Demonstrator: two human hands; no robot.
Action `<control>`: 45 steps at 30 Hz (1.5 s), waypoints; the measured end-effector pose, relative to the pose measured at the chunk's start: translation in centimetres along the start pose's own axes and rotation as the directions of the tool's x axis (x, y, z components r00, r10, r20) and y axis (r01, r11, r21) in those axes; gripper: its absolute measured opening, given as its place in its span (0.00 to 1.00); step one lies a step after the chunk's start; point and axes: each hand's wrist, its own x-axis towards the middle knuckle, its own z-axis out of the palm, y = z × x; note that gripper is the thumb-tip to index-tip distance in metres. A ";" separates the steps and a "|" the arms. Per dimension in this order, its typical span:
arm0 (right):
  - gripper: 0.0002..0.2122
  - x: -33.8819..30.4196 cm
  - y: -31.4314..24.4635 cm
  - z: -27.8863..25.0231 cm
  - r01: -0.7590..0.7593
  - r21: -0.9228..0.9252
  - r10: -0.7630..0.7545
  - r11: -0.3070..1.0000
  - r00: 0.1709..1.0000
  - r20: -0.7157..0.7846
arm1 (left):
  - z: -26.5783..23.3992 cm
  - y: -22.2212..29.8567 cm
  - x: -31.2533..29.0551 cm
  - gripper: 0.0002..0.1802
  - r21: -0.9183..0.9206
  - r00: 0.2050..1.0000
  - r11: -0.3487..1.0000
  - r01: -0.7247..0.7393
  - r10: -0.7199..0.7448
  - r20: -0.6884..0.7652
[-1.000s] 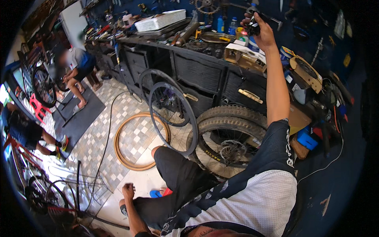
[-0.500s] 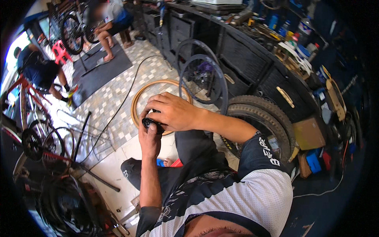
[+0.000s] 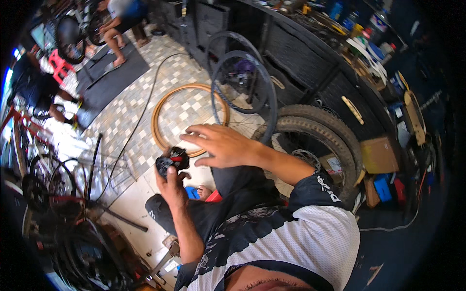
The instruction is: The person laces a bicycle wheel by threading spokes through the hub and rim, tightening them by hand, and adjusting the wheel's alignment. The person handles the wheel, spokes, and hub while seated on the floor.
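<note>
My left hand [image 3: 173,190] is closed around a small black bicycle part [image 3: 165,166], rounded, with a red patch on its side. The thumb lies across its near face; its exact kind cannot be made out. To the right of it, my right hand [image 3: 225,146] is held apart from the part, fingers stretched out and nothing between them. Beyond both hands a tan bicycle tyre [image 3: 156,127] lies on the tiled floor.
Two dark wheel rims [image 3: 275,99] and knobbly tyres [image 3: 335,131] lean against black cabinets [image 3: 306,63] on the right. A cluttered workbench runs above. Bicycles and black tubing crowd the left. Two people [image 3: 114,34] [image 3: 36,80] are farther off. A cable [image 3: 141,116] crosses the floor.
My right hand has come off the black part and opened, moving to the right. My left hand has shifted slightly left and down with the part, whose red patch now shows.
</note>
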 end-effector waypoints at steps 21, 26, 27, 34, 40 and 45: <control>0.14 -8.4 9.7 -7.2 -0.501 0.236 0.547 0.833 0.677 -0.492 | 0.5 -0.3 0.5 0.38 0.132 0.989 0.990 0.057 -0.074 0.127; 0.16 -2.4 3.6 -2.6 -0.081 0.134 0.118 0.988 0.947 -0.297 | 2.9 2.6 -0.3 0.47 0.259 0.987 0.960 -0.107 0.071 0.143; 0.17 -1.6 2.6 -2.1 -0.040 0.181 0.090 0.983 0.957 -0.275 | 2.9 2.4 -0.2 0.46 0.317 0.985 0.935 -0.161 0.129 0.119; 0.18 1.4 -1.5 -1.6 0.222 0.240 -0.176 0.945 0.964 -0.199 | 1.8 4.8 -0.4 0.28 0.598 0.893 0.667 -0.445 0.377 0.245; 0.20 1.8 -2.4 -1.5 0.241 0.281 -0.195 0.929 0.964 -0.182 | 1.7 6.0 -1.1 0.29 0.615 0.901 0.663 -0.427 0.366 0.232; 0.20 1.6 -2.4 -1.4 0.245 0.295 -0.202 0.924 0.965 -0.169 | 1.8 6.5 -1.5 0.31 0.595 0.912 0.693 -0.408 0.344 0.224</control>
